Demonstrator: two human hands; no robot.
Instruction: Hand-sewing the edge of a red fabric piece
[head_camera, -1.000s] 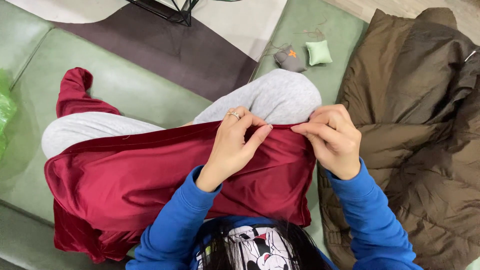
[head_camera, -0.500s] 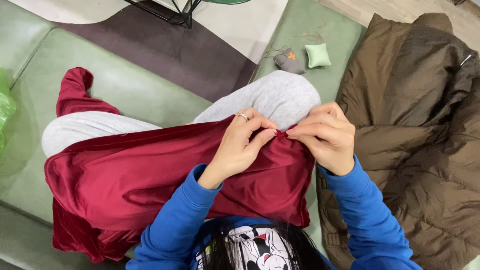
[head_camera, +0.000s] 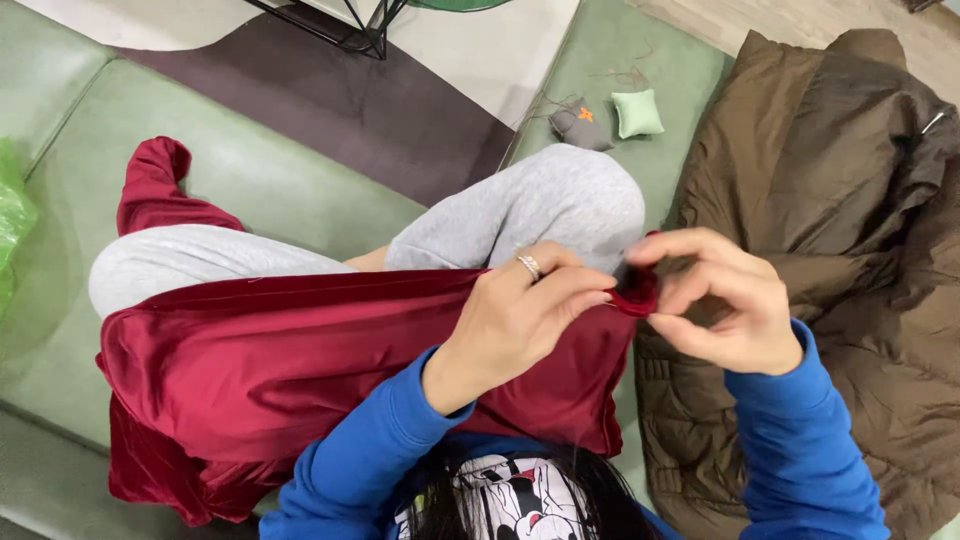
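Nearest the camera, dark hair and a printed shirt front sit between two blue sleeves, and from these the forearms reach forward over a dark red satin cloth (head_camera: 300, 370) draped across the lap. The cloth runs long from left to right: its bulk hangs low on the person's left, its upper folded edge stretches as a straight line across the thighs, and it narrows to a corner on the right. That corner is where both hands meet. The left hand (head_camera: 520, 315), a ring on one finger, lies across the fabric with fingers closed, pinching the edge just short of the corner. The right hand (head_camera: 715, 300) curls around the tip itself, thumb and fingers closed on a small bunched fold of red. The two hands almost touch, with the right one at the very end of the cloth's long axis and the left just inside it. Beyond them rise knees in grey trousers (head_camera: 540, 205), resting on a green cushion (head_camera: 250, 160). A brown padded jacket (head_camera: 830, 230) lies to the right, and farther off a small green pincushion (head_camera: 637, 112) sits beside a grey pouch (head_camera: 580, 127)
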